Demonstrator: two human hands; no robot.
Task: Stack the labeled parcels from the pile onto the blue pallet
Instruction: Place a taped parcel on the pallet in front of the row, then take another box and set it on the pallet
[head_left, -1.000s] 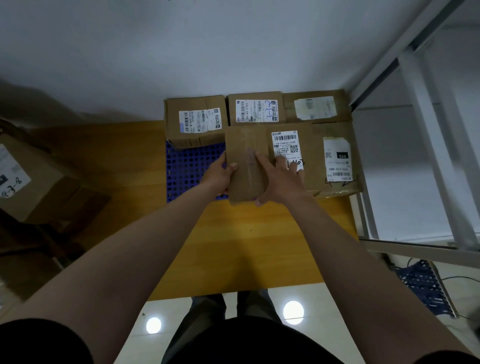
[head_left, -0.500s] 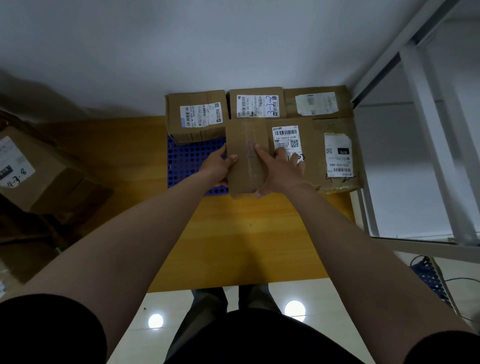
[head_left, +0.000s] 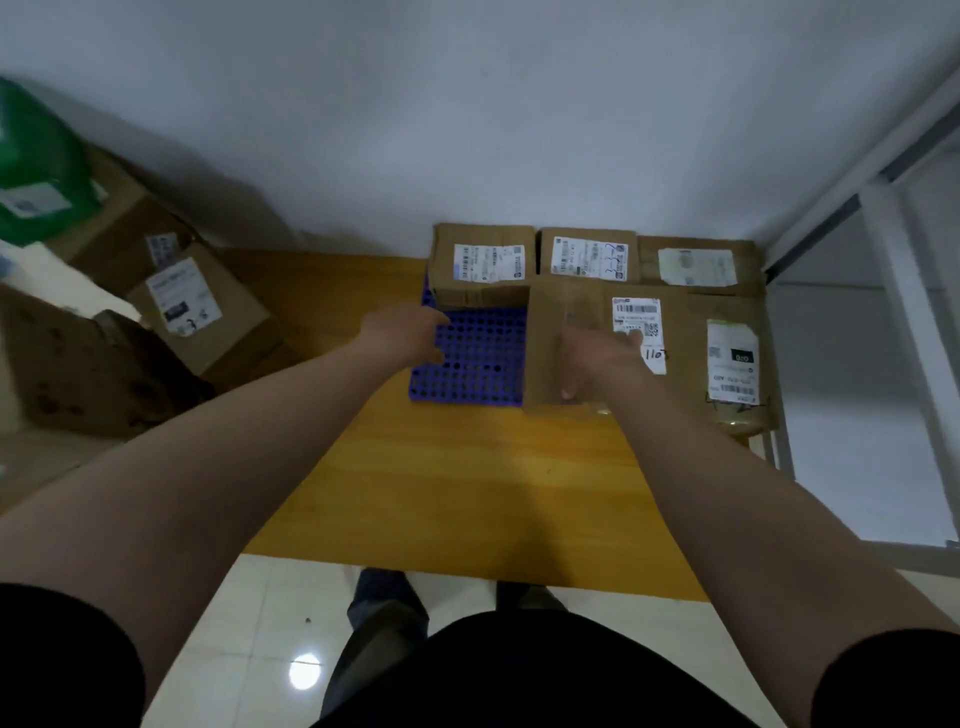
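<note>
Left hand (head_left: 408, 336) has let go: half a second ago it gripped the parcel's left edge, now it hangs loose over bare grid of the blue pallet (head_left: 478, 364), holding nothing. Right hand (head_left: 602, 358) stays flat on top of the labeled parcel (head_left: 571, 306), fingers on its label, thumb at the front edge, not clasping. The parcel sits down on the pallet's front row, tight against the back-row parcels (head_left: 589, 257) and the taller parcel (head_left: 732, 364) on its right. My view has swung left, so the parcel pile (head_left: 202, 312) shows more. Wooden platform (head_left: 467, 483) lies under everything.
</note>
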